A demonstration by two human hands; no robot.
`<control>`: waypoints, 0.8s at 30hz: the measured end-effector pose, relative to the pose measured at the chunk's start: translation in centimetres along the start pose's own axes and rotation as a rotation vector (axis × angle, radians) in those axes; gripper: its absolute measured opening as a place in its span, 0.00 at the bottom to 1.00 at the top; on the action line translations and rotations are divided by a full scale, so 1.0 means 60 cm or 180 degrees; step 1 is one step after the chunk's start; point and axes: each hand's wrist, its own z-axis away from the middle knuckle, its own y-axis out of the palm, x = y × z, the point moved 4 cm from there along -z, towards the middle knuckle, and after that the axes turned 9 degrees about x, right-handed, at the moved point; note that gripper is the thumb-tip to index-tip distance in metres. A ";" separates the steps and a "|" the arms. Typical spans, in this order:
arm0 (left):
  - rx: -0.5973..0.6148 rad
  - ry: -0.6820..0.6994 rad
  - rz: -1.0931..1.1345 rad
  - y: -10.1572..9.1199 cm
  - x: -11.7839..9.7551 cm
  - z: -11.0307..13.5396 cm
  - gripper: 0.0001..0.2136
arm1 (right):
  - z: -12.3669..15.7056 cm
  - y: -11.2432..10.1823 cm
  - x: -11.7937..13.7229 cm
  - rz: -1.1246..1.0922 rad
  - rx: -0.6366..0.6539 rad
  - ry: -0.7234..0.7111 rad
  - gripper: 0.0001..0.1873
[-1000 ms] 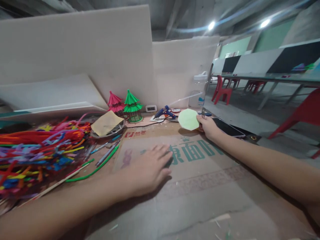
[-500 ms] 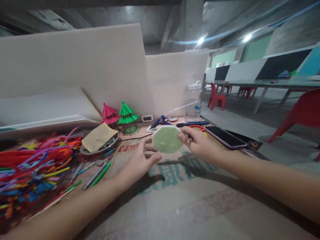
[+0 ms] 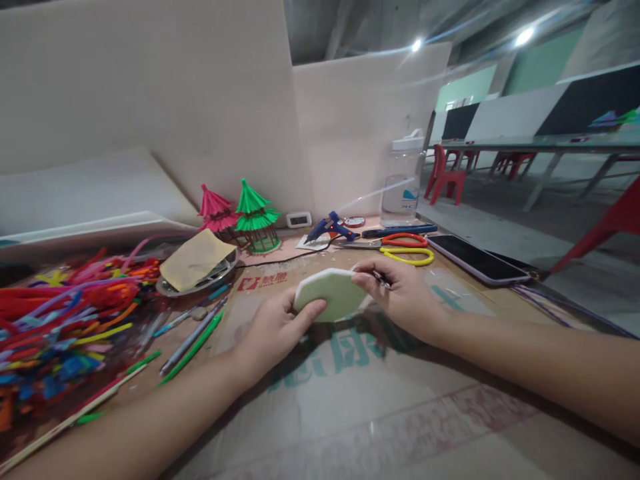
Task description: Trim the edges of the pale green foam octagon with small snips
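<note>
A pale green many-sided foam piece (image 3: pixel 334 293) with a white edge is held between both hands just above the cardboard sheet (image 3: pixel 350 400) on the table. My left hand (image 3: pixel 273 327) grips its left edge with thumb and fingers. My right hand (image 3: pixel 400 297) holds its right edge, fingers closed, with a thin dark tool-like thing (image 3: pixel 381 280) pinched in them that I cannot make out.
A heap of coloured pipe cleaners (image 3: pixel 55 313) lies at left, with pens (image 3: pixel 193 337) beside it. Behind stand a pink and a green paper pagoda (image 3: pixel 255 217), a blue glue gun (image 3: pixel 330 227), scissors (image 3: pixel 407 247), a phone (image 3: pixel 475 259), a water bottle (image 3: pixel 403 180) and white partition boards (image 3: pixel 150 107).
My right hand brought the green piece from the far right toward me; my left hand lifted off the cardboard and took its left edge. The piece now lies flatter and lower.
</note>
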 end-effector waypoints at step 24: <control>-0.0766 -0.0131 0.0831 -0.027 0.027 -0.025 0.18 | -0.012 -0.015 0.011 0.0604 0.1059 -0.0039 0.23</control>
